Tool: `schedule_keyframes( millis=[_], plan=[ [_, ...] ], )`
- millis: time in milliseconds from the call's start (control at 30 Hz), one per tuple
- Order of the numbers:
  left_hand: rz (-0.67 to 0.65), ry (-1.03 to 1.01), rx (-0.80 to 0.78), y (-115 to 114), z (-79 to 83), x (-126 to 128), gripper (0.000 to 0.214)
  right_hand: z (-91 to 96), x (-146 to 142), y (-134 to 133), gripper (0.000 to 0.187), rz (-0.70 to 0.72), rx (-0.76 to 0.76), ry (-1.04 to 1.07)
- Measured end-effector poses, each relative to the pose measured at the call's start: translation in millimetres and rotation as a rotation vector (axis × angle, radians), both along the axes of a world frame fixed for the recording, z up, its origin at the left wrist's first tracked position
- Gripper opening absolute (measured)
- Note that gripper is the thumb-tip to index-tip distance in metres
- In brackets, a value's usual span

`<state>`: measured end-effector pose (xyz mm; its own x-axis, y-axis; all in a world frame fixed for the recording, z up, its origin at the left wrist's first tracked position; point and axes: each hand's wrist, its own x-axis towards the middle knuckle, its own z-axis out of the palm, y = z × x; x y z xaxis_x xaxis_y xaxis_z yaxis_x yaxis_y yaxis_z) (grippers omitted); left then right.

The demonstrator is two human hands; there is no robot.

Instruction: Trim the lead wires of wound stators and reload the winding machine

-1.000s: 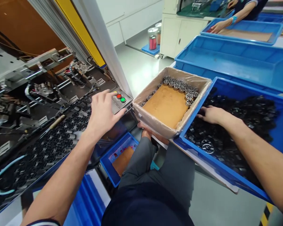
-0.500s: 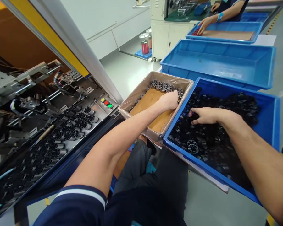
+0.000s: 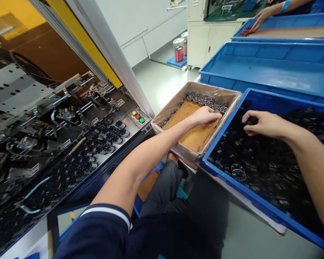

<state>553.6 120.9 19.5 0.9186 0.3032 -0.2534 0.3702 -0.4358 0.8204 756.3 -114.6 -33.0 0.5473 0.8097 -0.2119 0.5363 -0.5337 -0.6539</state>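
Note:
My left hand (image 3: 205, 116) is inside a plastic-lined cardboard box (image 3: 156, 124), over its brown cardboard sheet (image 3: 190, 111), near the right wall. Its fingers are closed; what they hold, if anything, is hidden. Just beyond them, round spoked metal-and-black parts (image 3: 202, 102) stand upright in rows. To the right, my right hand (image 3: 267, 124) is over a blue tray (image 3: 218, 144) heaped with loose black parts (image 3: 270, 172). Thumb and fingers close around a dark round part (image 3: 251, 121). A pale spoked ring (image 3: 239, 174) lies on the heap.
At left stands a machine with a metal ledge (image 3: 124, 144) bearing many round parts, a button panel (image 3: 137, 116) and a slanted post (image 3: 116, 54). Behind is another blue tray (image 3: 278, 68). A co-worker's hand (image 3: 261, 18) reaches into a far tray holding red parts.
The view has swung left, so things appear further right. My right hand has risen from the heap with a dark part. My left hand has moved slightly back from the rows.

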Motion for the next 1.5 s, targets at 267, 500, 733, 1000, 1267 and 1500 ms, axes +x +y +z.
schedule_keyframes(
  millis=[267, 500, 733, 1000, 1267, 1500],
  plan=[
    [0.204, -0.355, -0.900, -17.2, 19.1, -63.0, 0.036, 50.9, -56.0, 16.8, 0.032, -0.188, 0.511, 0.036],
    [0.266, -0.382, -1.090, -62.0, -1.4, -88.7, 0.059, 84.8, -142.1, 30.0, 0.024, -0.034, 0.790, -0.004],
    [0.352, -0.362, -1.025, -60.1, 7.3, -89.0, 0.054, 94.9, -164.8, 33.3, 0.022, 0.113, 0.739, -0.200],
    [0.388, -0.402, -0.994, -61.5, 11.8, -92.0, 0.054, 97.9, -172.6, 34.4, 0.033, 0.037, 0.667, 0.043],
    [0.308, -0.492, -1.017, -59.0, -3.0, -93.7, 0.047, 84.2, -182.5, 40.8, 0.033, -0.067, 0.781, 0.095],
    [0.221, -0.541, -0.894, -58.2, -19.2, -94.1, 0.048, 91.1, -177.1, 30.8, 0.037, 0.007, 0.783, -0.117]
  ],
)
